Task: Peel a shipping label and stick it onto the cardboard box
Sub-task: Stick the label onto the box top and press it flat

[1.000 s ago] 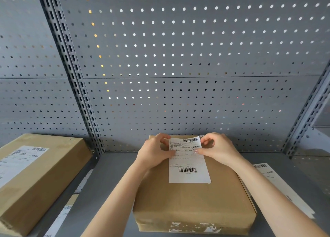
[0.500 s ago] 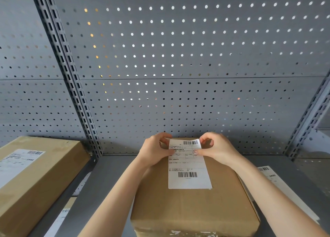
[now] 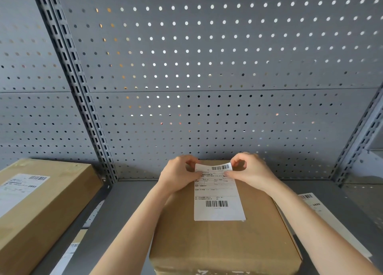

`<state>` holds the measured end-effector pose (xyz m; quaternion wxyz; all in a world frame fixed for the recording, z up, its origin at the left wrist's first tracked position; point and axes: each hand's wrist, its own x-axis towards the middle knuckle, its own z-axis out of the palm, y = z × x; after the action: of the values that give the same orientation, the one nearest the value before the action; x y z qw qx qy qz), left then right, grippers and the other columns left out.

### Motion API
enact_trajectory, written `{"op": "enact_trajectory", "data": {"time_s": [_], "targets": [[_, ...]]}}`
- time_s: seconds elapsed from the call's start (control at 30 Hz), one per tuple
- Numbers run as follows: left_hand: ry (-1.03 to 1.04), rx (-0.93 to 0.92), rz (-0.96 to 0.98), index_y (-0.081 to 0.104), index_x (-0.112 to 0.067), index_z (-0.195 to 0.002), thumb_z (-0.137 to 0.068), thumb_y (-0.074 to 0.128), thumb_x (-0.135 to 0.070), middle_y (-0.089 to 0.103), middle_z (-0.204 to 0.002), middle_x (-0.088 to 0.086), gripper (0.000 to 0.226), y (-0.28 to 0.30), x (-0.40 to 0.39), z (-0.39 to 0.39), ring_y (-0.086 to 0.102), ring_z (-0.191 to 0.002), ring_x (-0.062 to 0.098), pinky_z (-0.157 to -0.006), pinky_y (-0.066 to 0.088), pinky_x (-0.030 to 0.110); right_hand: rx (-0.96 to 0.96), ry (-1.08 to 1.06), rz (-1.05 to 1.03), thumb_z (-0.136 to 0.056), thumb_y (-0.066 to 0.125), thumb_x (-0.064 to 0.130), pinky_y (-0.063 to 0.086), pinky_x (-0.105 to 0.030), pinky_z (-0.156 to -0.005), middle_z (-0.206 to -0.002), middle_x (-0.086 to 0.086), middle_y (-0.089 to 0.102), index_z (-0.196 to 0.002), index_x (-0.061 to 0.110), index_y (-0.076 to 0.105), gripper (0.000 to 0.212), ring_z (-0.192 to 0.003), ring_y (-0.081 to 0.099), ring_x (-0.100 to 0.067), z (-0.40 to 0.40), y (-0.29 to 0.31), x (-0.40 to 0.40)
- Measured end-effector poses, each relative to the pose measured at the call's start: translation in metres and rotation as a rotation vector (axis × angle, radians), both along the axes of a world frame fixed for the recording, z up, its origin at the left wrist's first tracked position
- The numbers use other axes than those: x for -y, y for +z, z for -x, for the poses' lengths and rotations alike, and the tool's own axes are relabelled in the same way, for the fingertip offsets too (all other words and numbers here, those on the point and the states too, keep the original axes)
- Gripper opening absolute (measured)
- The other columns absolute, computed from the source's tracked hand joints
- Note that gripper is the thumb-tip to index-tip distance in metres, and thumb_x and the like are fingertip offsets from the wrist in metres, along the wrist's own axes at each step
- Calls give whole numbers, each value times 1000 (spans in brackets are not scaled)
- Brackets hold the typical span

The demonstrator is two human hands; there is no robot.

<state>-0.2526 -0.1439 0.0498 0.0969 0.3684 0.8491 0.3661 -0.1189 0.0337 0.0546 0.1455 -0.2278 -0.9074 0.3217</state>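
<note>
A brown cardboard box [image 3: 223, 243] rests on the grey shelf in front of me. A white shipping label [image 3: 217, 200] with two barcodes lies on the box top, its near part flat and its far edge curled up off the cardboard. My left hand [image 3: 178, 175] pinches the label's far left corner between thumb and fingers. My right hand [image 3: 250, 170] pinches the far right corner the same way. Both forearms reach in from the bottom of the view.
A second labelled cardboard box [image 3: 35, 204] sits on the shelf to the left. A label sheet [image 3: 323, 212] lies on the shelf right of the main box. A grey pegboard wall [image 3: 207, 78] and slotted uprights [image 3: 83, 100] close the back.
The label's far edge has lifted and curled upward between my fingers. Both hands stay at the far corners; the view has tilted slightly.
</note>
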Motion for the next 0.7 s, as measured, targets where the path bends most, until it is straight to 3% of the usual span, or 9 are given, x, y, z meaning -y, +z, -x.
{"op": "enact_trajectory", "data": {"time_s": [0.2, 0.47, 0.6, 0.7], "targets": [[10, -31, -7, 65, -32, -98, -78, 71, -29, 58, -79, -20, 21, -1, -1, 2, 54, -75, 4, -75, 51, 29, -7, -8, -16, -70, 76, 43, 43, -45, -92, -92, 11, 64, -81, 27, 63, 23, -99, 54, -15, 3, 1, 1], [19, -57, 4, 65, -31, -98, -80, 69, -33, 59, -85, -18, 18, -2, -1, 1, 55, -77, 4, -65, 47, 21, -21, 2, -44, -71, 75, 43, 44, -47, -91, -89, 10, 62, -74, 32, 58, 20, -97, 54, -17, 5, -3, 0], [30, -66, 10, 63, -34, -90, -80, 69, -34, 57, -80, -19, 12, -1, -2, 0, 53, -80, 3, -66, 43, 23, -10, 11, -53, -70, 75, 44, 44, -44, -89, -89, 9, 62, -73, 32, 59, 21, -96, 53, -16, 5, -3, -2], [45, -97, 14, 65, -32, -92, -83, 65, -32, 61, -93, -14, 9, -1, -3, 1, 53, -85, 6, -66, 41, 23, -23, -14, -80, -75, 72, 41, 44, -42, -88, -89, 8, 63, -73, 30, 61, 16, -95, 54, -16, 8, -5, -2]]}}
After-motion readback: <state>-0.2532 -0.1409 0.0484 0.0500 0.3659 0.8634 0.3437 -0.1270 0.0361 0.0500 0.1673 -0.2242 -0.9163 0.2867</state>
